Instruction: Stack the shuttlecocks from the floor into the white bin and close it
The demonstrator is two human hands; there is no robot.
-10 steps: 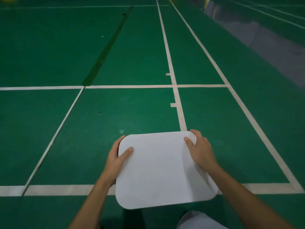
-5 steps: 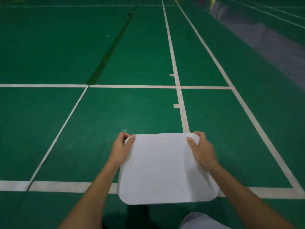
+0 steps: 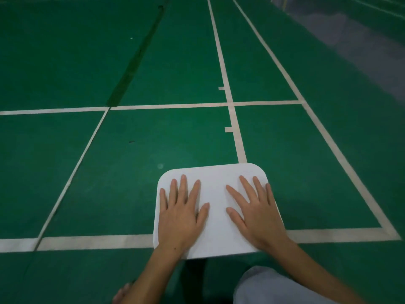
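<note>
Left hand (image 3: pixel 178 212) and right hand (image 3: pixel 255 212), fingers spread flat and apart, press the lid (image 3: pixel 215 189) onto the bin on the floor (image 3: pixel 153 62); closing step: next, confirm all corners seat.

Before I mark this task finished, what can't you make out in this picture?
- Head view: the shuttlecocks and the bin's walls are hidden under the white lid.
- Whether the lid has latched: left hand and right hand lie flat on it.
- A bare foot is cut off by the bottom edge.
</note>
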